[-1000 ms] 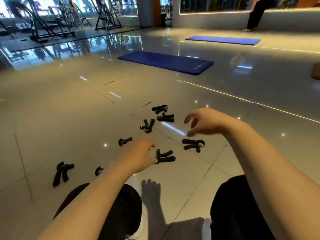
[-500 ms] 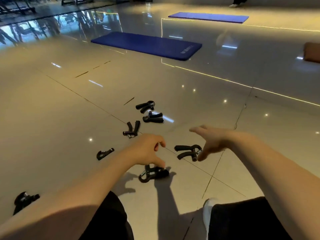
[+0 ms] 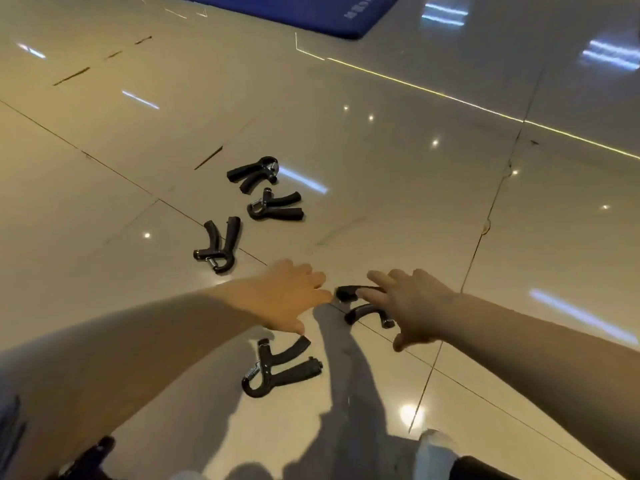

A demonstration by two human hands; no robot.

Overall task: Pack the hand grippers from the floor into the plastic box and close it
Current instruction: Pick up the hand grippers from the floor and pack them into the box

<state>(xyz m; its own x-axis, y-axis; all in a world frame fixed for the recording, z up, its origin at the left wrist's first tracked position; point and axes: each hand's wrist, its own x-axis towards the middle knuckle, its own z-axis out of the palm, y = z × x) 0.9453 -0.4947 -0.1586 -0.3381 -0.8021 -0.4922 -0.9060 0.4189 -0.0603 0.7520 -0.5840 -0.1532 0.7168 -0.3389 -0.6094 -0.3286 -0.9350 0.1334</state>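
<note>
Fingers of both hands are spread and straight: the right hand lies over one hand gripper on the floor, the left hand just beside it, holding nothing.

Single head-worn wide-angle view, tilted forward and steeply down over both outstretched forearms onto the glossy tiled floor, close above the hand grippers, a blue mat cut by the top edge
</note>
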